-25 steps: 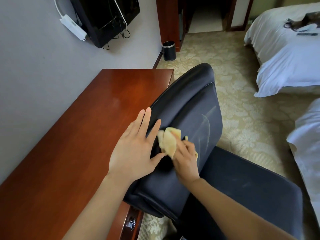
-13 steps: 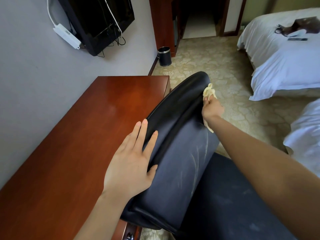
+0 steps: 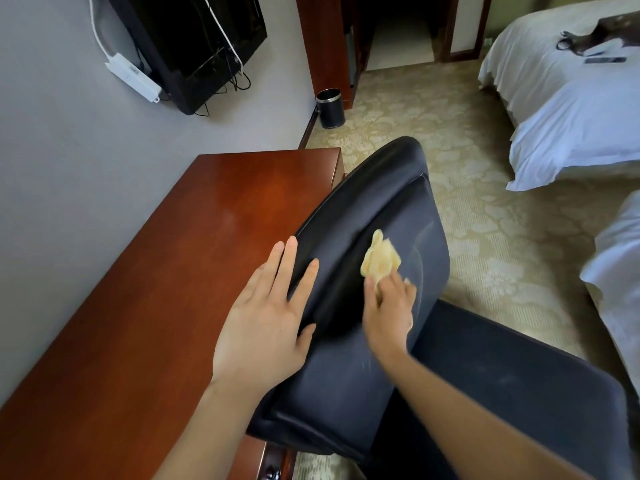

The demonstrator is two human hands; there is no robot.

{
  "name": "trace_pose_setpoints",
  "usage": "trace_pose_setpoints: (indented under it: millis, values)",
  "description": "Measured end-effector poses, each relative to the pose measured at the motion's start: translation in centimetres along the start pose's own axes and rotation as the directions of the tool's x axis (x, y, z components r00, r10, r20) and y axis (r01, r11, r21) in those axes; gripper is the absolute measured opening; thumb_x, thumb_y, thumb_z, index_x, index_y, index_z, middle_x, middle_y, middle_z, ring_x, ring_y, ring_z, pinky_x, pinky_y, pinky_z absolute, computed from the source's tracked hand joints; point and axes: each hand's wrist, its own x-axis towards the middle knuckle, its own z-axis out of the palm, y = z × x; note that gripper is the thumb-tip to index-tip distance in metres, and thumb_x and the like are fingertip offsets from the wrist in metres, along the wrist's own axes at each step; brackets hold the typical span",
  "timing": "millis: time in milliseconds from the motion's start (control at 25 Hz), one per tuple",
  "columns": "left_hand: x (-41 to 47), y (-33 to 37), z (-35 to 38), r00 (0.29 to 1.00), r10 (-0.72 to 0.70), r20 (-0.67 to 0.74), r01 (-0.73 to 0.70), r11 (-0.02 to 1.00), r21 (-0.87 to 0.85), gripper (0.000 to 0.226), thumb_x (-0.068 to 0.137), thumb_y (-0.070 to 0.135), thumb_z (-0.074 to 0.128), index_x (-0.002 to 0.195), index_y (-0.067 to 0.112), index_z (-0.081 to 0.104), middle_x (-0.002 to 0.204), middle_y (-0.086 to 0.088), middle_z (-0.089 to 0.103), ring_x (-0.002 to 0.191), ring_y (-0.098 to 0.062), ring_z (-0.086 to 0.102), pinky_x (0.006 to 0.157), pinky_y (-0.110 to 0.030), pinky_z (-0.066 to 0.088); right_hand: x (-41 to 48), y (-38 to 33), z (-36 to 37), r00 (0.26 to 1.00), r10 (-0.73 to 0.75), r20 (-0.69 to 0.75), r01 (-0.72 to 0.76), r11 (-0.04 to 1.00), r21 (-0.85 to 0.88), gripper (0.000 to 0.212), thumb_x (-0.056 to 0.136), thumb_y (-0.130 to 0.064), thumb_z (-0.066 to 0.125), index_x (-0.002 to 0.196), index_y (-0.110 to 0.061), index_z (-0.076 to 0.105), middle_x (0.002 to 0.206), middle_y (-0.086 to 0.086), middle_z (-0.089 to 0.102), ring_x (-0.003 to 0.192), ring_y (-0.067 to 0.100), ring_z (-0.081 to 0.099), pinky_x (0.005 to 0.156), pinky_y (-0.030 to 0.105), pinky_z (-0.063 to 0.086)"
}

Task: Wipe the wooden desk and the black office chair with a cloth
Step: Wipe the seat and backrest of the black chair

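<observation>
**Cloth on chair backrest, right hand gripping**

The chair (image 3: 363,375) is the reference landmark. Its backrest leans against the long edge of the worktop (image 3: 166,289), and its seat extends toward the lower right.

Right hand (image 3: 389,308): placed on the front face of the backrest, about midway along its length. The fingers (image 3: 398,285) are curled closed on the cloth (image 3: 379,259). The cloth is a crumpled yellow wad. Most of it projects beyond the fingertips, toward the top of the backrest, and lies against the black surface. A small corner of cloth shows at the far side of the fingers. The hand is slightly motion-blurred.

Left hand (image 3: 266,323): laid flat on the backrest edge nearest the worktop, palm down. Its fingers are spread and extended and grip nothing. The thumb rests on the black face, pointing toward the right hand. The two hands are near each other but apart, with a dark fold of the backrest between them.

Faint pale streaks show on the backrest beside the cloth, on the side away from the worktop.

Beyond the top of the chair, a bin (image 3: 330,109) stands on the carpet against the wall. A bed (image 3: 571,116) lies well apart from the chair, across the carpet.
</observation>
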Motion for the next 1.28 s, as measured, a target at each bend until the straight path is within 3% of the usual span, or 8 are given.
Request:
trace_pose_setpoints:
  millis: [80,200,400,560,720,840,1120,1280]
  values:
    - [0.2,-0.2,0.1,1.000,0.007,0.010,-0.007,1.000,0.015,0.083,0.075,0.043,0.070,0.145,0.011,0.037,0.153,-0.024,0.025,0.141,-0.035,0.029,0.108,-0.044,0.032,-4.9,0.9,0.3,0.998,-0.054,0.039,0.053,0.998,0.021,0.009,0.091,-0.008,0.057,0.087,-0.014,0.063,0.091,-0.008,0.057,0.085,0.015,0.038,0.085,0.044,0.046]
    - [0.6,-0.4,0.0,0.999,0.017,0.030,-0.018,0.999,0.039,0.081,0.079,0.043,0.066,0.146,0.012,0.035,0.154,-0.023,0.023,0.142,-0.035,0.027,0.108,-0.042,0.035,-10.4,1.8,-0.4,0.978,-0.164,0.125,0.157,0.985,0.068,0.036,0.084,-0.003,0.066,0.117,-0.016,0.065,0.115,-0.017,0.057,0.091,0.009,0.036,0.085,0.024,0.040]
    - [0.9,-0.4,-0.3,0.999,0.023,0.045,-0.024,1.000,0.011,0.076,0.081,0.038,0.066,0.146,0.012,0.037,0.155,-0.022,0.023,0.142,-0.034,0.026,0.101,-0.041,0.043,-14.3,3.3,-1.2,0.868,-0.443,0.225,0.467,0.882,-0.065,0.052,0.079,-0.005,0.064,0.127,-0.019,0.053,0.129,-0.003,0.057,0.099,0.019,0.040,0.088,0.035,0.047]
    - [0.6,-0.2,-0.4,0.998,0.023,0.056,-0.022,1.000,-0.014,0.073,0.083,0.032,0.065,0.147,0.013,0.036,0.156,-0.020,0.019,0.144,-0.033,0.022,0.101,-0.040,0.043,-9.6,2.3,-0.7,0.954,-0.236,0.188,0.253,0.965,-0.074,0.060,0.067,0.024,0.060,0.120,-0.004,0.060,0.117,0.006,0.063,0.084,0.026,0.042,0.069,0.040,0.052]
    - [0.5,-0.1,-0.5,0.997,0.005,0.083,-0.002,0.999,-0.038,0.072,0.085,0.034,0.063,0.148,0.016,0.033,0.158,-0.017,0.014,0.145,-0.030,0.018,0.104,-0.038,0.040,-1.3,2.1,0.0,0.995,0.036,0.090,-0.031,0.997,-0.064,0.016,0.094,0.003,0.040,0.093,-0.004,0.055,0.112,0.007,0.058,0.086,0.021,0.034,0.067,0.026,0.030]
    - [0.3,-0.2,-0.4,0.997,0.008,0.079,-0.006,0.999,-0.037,0.073,0.083,0.034,0.065,0.147,0.017,0.035,0.157,-0.017,0.016,0.144,-0.031,0.021,0.104,-0.039,0.040,3.9,2.3,0.0,0.989,0.146,0.040,-0.146,0.989,0.000,0.018,0.099,-0.009,0.037,0.081,-0.011,0.042,0.098,0.009,0.050,0.086,0.020,0.030,0.069,0.025,0.027]
    - [0.7,-0.2,-0.2,0.998,0.005,0.065,-0.003,1.000,-0.030,0.072,0.081,0.035,0.067,0.145,0.016,0.040,0.155,-0.018,0.023,0.142,-0.030,0.027,0.101,-0.038,0.042,13.9,1.7,-1.0,0.866,0.457,0.203,-0.468,0.884,0.004,0.038,0.100,-0.019,0.032,0.136,-0.007,0.040,0.134,0.014,0.048,0.120,0.031,0.046,0.105,0.039,0.034]
    - [0.7,-0.3,-0.2,0.997,0.004,0.072,-0.002,1.000,-0.030,0.074,0.078,0.034,0.069,0.144,0.016,0.041,0.155,-0.018,0.024,0.142,-0.030,0.027,0.103,-0.038,0.041,7.9,-1.1,-0.4,0.949,0.315,0.033,-0.316,0.944,0.089,0.029,0.096,-0.010,0.040,0.068,-0.017,0.043,0.079,-0.004,0.045,0.082,0.024,0.037,0.068,0.027,0.029]
